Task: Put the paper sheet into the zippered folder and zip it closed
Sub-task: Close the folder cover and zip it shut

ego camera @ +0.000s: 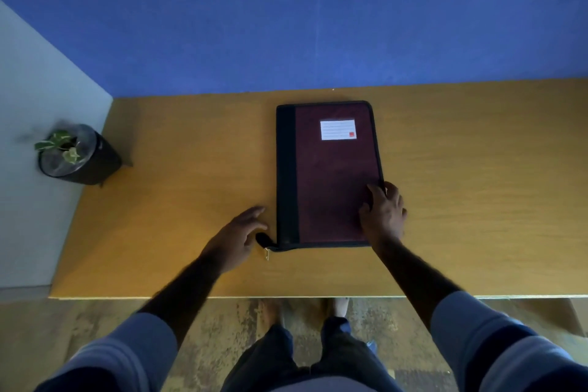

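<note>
Head view, L to R. Upper left of frame: small potted plant point(68, 149) in dark pot, parked at far left corner of wooden desk point(178, 169), well apart from the work, prob. just kept out of the way.

Lower-left of centre: left hand point(237, 237) flat-ish over desk, fingers loosely spread, grasping nothing. Sits just beside folder's near-left corner, next to black zip tab point(262, 239) and small metal pull point(267, 254) sticking out there. Likely placed to reach the pull or having let it go; can't say which.

Centre: zippered folder point(327, 175) lying flat and closed, maroon cover up, black spine strip along its left side, white label point(338, 129) near top. Zip slider at near-left corner w/ no gap visible along near edge, so looks zipped round, tho far and right edges too dim to confirm. Paper sheet not visible anywhere on desk; presumably inside, can't verify.

Right of centre: right hand point(383, 212) pressed on folder's lower-right edge, fingers curled over the rim, palm on cover. Prob. pinning folder down so it won't slide while zip gets tugged. Holding folder edge only, no other item.

Judgement: task at or very near end.
</note>
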Tool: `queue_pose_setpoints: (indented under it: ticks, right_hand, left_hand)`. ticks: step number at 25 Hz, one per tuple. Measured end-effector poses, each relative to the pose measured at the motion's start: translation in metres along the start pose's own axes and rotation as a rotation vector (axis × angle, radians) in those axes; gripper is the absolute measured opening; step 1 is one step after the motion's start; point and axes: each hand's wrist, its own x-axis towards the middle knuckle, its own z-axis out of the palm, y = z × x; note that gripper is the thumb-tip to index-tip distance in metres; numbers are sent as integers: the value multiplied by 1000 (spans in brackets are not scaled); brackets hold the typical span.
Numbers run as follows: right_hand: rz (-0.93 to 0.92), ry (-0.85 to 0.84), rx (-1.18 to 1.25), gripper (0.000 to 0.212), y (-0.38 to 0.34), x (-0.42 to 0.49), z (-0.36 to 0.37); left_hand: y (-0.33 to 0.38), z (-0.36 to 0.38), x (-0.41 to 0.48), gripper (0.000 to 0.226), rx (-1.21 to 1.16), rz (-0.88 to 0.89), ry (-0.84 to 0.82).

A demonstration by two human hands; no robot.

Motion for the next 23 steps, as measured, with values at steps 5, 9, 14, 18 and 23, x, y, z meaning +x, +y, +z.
queue_pose_setpoints:
  ticks: [5,9,14,18,23]
  right_hand:
    - [-173,125,-56,41,-23,-56,29]
    - [-369,127,-71,16,-55,-101,57]
    - [-471,3,-129,22,-89,-137,85]
    - [-423,-25,-174,31,-104,-150,94]
    - [-372,60,-122,28,-118,-154,101]
  left_hand:
    - [-6,7,-17,47,53,98,-6]
    - [-7,9,-13,21,-20,163,102]
    - [-14,8,-6,17,-56,171,104]
    - [-16,8,-8,15,-72,194,89]
    - [-18,9,-10,15,-77,211,79]
